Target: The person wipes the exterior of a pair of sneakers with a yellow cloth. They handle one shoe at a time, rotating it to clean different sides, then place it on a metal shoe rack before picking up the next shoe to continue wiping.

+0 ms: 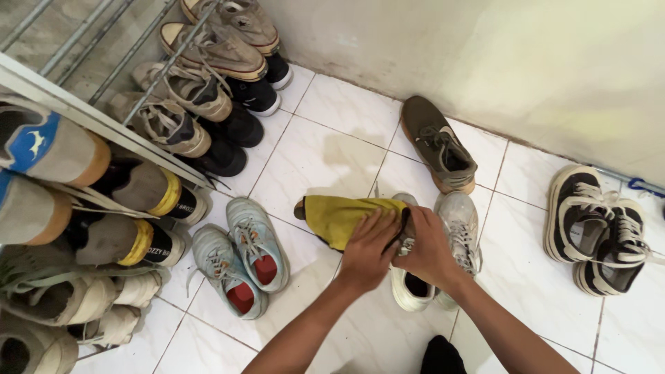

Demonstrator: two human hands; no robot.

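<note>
Left hand pressing a yellow cloth wrapped over a shoe, fingers closed on the fabric. Right hand gripping the same shoe's dark edge, just above white sneakers. Light blue sneakers left of both hands on the tiled floor.

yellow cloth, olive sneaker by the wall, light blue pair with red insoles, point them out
yellow cloth (339, 216), head view, on the bare middle of the fabric left of the hands
olive sneaker (438, 142), head view, on its laces
light blue pair (258, 242), head view, on the right shoe's laces
</note>
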